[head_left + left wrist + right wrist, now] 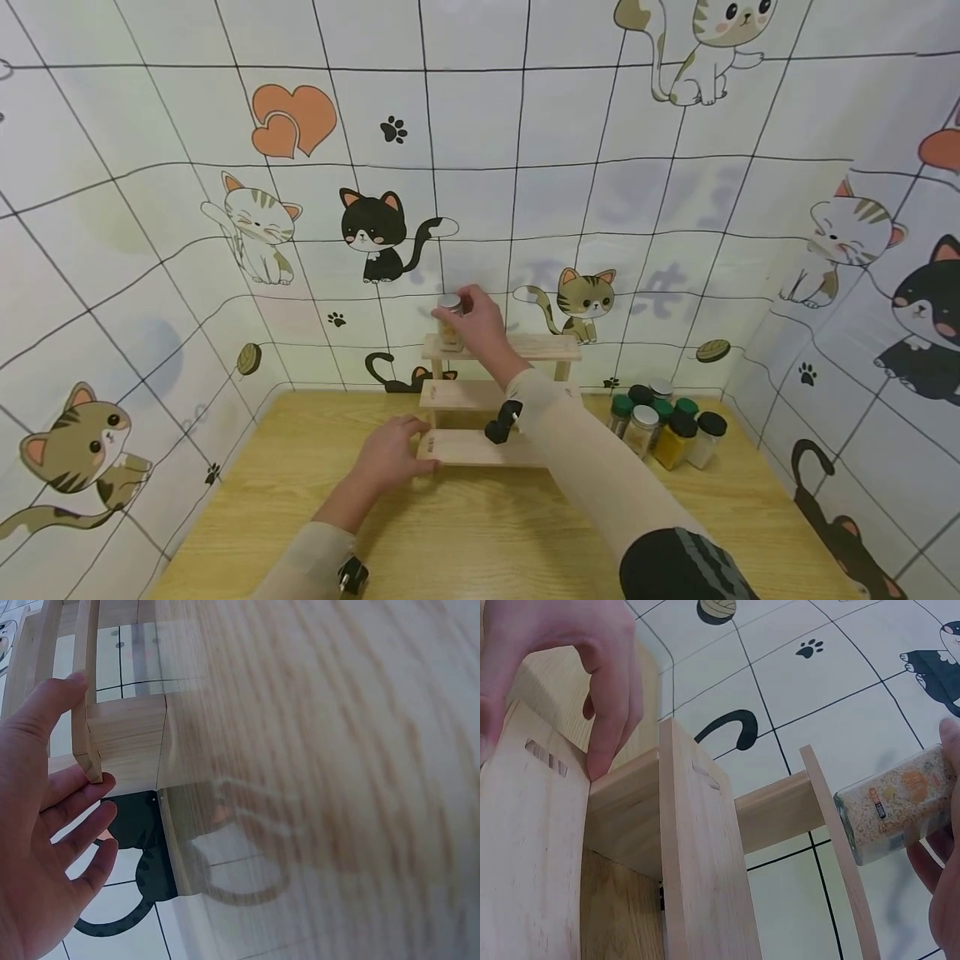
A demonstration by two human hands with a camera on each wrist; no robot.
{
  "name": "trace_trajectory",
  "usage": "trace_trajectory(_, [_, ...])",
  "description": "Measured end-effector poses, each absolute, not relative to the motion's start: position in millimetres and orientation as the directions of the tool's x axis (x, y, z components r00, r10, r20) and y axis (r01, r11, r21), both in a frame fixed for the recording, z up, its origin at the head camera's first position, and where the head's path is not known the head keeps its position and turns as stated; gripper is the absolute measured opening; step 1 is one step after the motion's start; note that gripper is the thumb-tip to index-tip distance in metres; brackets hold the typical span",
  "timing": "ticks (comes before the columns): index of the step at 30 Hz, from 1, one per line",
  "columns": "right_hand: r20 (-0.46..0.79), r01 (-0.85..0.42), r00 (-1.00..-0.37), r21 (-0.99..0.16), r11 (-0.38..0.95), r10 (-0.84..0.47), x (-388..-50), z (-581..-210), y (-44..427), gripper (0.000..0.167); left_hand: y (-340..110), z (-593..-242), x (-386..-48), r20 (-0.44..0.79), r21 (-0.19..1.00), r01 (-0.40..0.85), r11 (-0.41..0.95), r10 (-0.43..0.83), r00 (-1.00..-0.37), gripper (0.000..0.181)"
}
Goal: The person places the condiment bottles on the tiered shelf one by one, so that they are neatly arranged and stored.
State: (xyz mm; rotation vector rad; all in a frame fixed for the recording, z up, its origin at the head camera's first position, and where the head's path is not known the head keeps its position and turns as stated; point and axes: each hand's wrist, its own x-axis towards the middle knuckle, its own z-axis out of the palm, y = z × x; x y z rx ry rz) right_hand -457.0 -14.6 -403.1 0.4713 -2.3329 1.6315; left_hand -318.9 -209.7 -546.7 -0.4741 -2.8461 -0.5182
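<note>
A three-tier wooden rack (480,447) stands on the table near the back wall. My right hand (483,329) grips a glass jar (450,325) with a silver lid at the left end of the top shelf. In the right wrist view the jar (896,802) holds pale granules, and its base is at the shelf's surface. My left hand (390,454) holds the left end of the lowest shelf; in the left wrist view the thumb of that hand (34,817) lies on one side of the board (84,712) and fingertips touch its corner.
Right of the rack, several jars with green, black and silver lids (675,437) stand close together on the wooden table (480,533). A cloth (480,117) with cats and grid lines hangs behind and at both sides.
</note>
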Motion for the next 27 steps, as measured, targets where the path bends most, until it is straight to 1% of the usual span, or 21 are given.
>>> trace_trajectory(6, [0.410, -0.412, -0.909, -0.848, 0.333, -0.081, -450, -408, -2, 0.062, -208, -547, -321, 0.242, 0.310, 0.338, 0.889, 0.270, -0.932, 0.071])
trace_trajectory(8, [0.426, -0.423, -0.902, -0.842, 0.335, -0.067, -443, -411, 9, 0.064, -209, -548, -322, 0.239, 0.308, 0.330, 0.892, 0.263, -0.935, 0.071])
trace_trajectory(10, [0.442, -0.435, -0.895, -0.836, 0.336, -0.059, -435, -417, 24, 0.064, -209, -547, -321, 0.234, 0.308, 0.324, 0.895, 0.259, -0.937, 0.071])
trace_trajectory(16, [0.462, -0.460, -0.883, -0.816, 0.349, -0.083, -408, -429, 85, 0.050, -211, -547, -319, 0.216, 0.320, 0.324, 0.891, 0.264, -0.940, 0.072])
trace_trajectory(21, [0.461, -0.461, -0.881, -0.786, 0.412, -0.106, -390, -425, 139, 0.046, -212, -547, -321, 0.214, 0.313, 0.321, 0.894, 0.262, -0.941, 0.071])
trace_trajectory(27, [0.488, -0.489, -0.860, -0.704, 0.515, -0.149, -374, -417, 195, 0.041, -210, -543, -320, 0.207, 0.320, 0.327, 0.889, 0.271, -0.940, 0.070])
